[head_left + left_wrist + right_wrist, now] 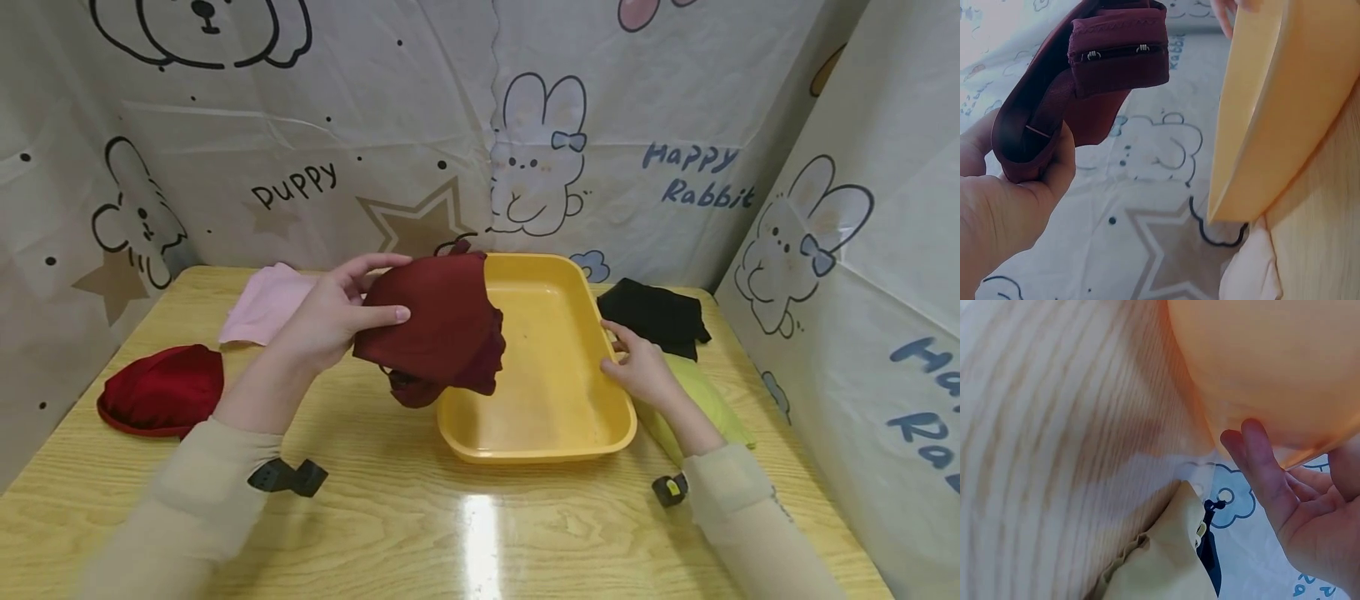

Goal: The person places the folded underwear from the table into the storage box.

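Note:
A folded dark red bra (431,321) is held by my left hand (333,312) above the left part of a yellow plastic tub (536,458). The thumb lies on its near face, the fingers behind. Small metal hooks show on the bra's band (1119,69) in the left wrist view. My right hand (637,362) grips the tub's right rim, with some fingers (1257,450) against the outer wall in the right wrist view. The tub stands on the wooden table, and the visible part of its floor is bare.
On the left lie a bright red cupped garment (161,392) and a pink folded cloth (266,304). A black garment (656,317) and a yellow-green one (705,404) lie right of the tub, partly behind the right forearm. Printed fabric walls (420,125) enclose the table (375,517).

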`<state>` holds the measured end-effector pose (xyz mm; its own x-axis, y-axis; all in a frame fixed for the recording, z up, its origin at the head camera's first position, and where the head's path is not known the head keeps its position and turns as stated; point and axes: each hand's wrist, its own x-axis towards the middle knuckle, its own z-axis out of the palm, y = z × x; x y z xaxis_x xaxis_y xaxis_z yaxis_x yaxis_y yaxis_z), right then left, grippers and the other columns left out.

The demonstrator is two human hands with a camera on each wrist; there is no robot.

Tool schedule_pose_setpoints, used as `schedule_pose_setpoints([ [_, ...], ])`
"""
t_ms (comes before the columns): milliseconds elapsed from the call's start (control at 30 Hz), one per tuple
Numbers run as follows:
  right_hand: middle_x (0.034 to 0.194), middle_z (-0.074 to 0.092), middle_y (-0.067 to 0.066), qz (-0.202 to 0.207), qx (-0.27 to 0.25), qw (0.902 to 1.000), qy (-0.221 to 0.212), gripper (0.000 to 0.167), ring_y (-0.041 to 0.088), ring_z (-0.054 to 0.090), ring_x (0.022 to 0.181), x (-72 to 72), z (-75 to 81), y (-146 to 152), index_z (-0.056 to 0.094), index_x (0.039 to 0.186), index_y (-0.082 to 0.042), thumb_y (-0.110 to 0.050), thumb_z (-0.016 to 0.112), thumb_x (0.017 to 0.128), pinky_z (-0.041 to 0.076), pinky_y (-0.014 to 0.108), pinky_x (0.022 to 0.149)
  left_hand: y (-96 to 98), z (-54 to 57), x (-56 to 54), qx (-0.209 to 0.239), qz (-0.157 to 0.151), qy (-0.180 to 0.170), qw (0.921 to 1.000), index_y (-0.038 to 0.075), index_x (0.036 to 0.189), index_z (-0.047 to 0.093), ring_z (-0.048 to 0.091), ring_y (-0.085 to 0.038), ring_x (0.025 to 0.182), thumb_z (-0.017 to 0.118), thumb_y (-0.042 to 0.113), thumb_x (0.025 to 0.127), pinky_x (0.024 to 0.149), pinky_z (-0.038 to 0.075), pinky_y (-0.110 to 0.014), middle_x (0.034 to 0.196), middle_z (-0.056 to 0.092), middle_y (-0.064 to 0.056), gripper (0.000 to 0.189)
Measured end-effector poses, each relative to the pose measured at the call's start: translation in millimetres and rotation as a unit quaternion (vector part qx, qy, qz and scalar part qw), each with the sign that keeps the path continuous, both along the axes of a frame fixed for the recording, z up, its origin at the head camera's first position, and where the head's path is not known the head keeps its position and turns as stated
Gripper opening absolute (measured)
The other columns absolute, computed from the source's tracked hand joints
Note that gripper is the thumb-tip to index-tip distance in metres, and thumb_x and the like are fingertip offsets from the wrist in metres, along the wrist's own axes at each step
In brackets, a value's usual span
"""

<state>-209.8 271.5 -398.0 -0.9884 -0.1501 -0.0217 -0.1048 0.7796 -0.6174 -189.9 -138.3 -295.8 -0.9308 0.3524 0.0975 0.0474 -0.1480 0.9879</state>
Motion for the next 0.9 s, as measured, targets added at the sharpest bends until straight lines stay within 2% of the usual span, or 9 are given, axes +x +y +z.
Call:
schedule_pose_setpoints([
  [167, 0.122, 0.057, 0.029, -0.002, -0.009, 1.0, 0.0, 0.065, 0.017, 0.057, 0.058, 0.1, -2.0, 0.2, 0.033, 0.146, -0.008, -0.01, 0.057, 0.086, 0.051, 0.025, 0.06, 18.1, -5.2, -3.4, -0.004, -0.015, -0.011, 0.9998, 0.021, 0.123, 0.057, 0.059, -0.02, 0.099, 0.068, -0.009, 0.079, 0.071, 0.057, -0.033, 0.119, 0.053, -0.007, 0.055],
  [433, 0.119, 0.058, 0.03, 0.002, -0.007, 0.9999, 0.012, 0.064, 0.016, 0.053, 0.052, 1.8, -4.0, -2.9, 0.033, 0.146, -0.004, -0.007, 0.057, 0.086, 0.049, 0.025, 0.057, 45.3, -22.8, -11.8, 0.001, -0.028, -0.021, 0.9994, 0.019, 0.12, 0.059, 0.057, -0.02, 0.099, 0.068, -0.01, 0.079, 0.07, 0.057, -0.032, 0.111, 0.055, -0.009, 0.052],
  [733, 0.12, 0.058, 0.029, -0.008, -0.005, 0.9998, 0.015, 0.065, 0.016, 0.056, 0.054, 0.6, -3.5, -3.9, 0.034, 0.146, -0.004, -0.007, 0.058, 0.085, 0.05, 0.025, 0.058, 69.9, -47.9, -18.8, 0.0, -0.041, -0.048, 0.998, 0.013, 0.125, 0.056, 0.059, -0.019, 0.096, 0.07, -0.01, 0.077, 0.067, 0.057, -0.033, 0.106, 0.054, -0.01, 0.055],
  [900, 0.121, 0.057, 0.029, -0.01, -0.007, 0.9998, 0.013, 0.064, 0.017, 0.06, 0.062, 1.0, -3.7, -5.5, 0.033, 0.146, -0.005, -0.006, 0.058, 0.086, 0.052, 0.025, 0.059, 80.5, -61.8, -23.1, -0.029, -0.049, -0.067, 0.9962, 0.013, 0.126, 0.056, 0.059, -0.021, 0.094, 0.072, -0.006, 0.077, 0.065, 0.057, -0.035, 0.106, 0.053, -0.011, 0.055],
])
